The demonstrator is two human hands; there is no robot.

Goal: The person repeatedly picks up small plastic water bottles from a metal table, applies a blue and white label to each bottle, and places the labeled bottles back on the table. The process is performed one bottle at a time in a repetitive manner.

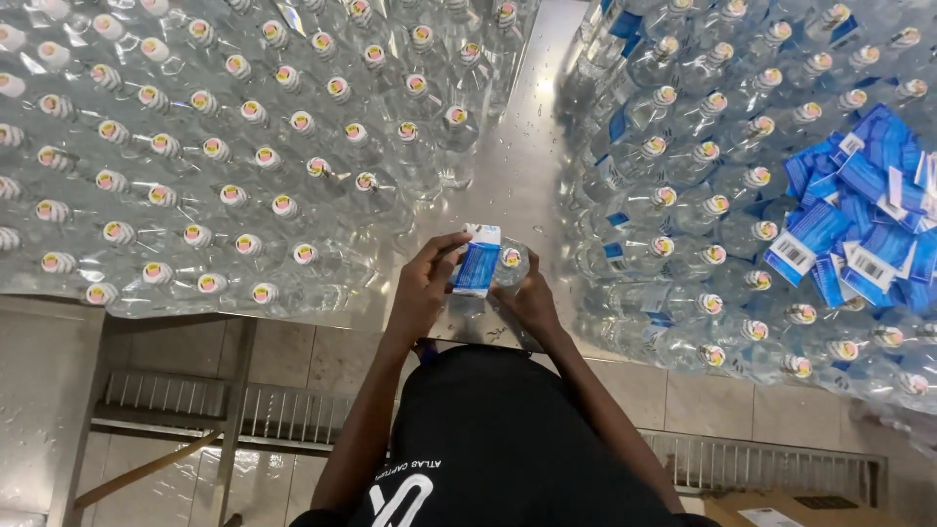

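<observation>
Black fabric of the person's shirt fills the near middle of the view, and both bare forearms rise from it toward the steel desk. Just past the desk's near edge, the left hand is closed around a blue-and-white paper label, thumb and fingers pinching it along its left side. The label stands with its long axis running near to far, pressed against the left flank of a clear plastic bottle. The right hand cups that bottle from the near right, fingers curled around its body, so the bottle sits between the two hands, touching both. Its white cap with a coloured top faces up at the camera, which means the bottle stands upright, and the label lies directly left of it, already in contact.

Below the desk on the left, a metal grate runs along a tiled floor.

Farther out, the desk's bare strip is dull, smooth metal dotted with water drops. Left of it stand dense rows of unlabelled bottles, glossy and transparent, caps up. Right of it stand labelled bottles showing blue bands, and on top of them at the far right lies a loose heap of spare labels, flat blue rectangles overlapping at all angles.
</observation>
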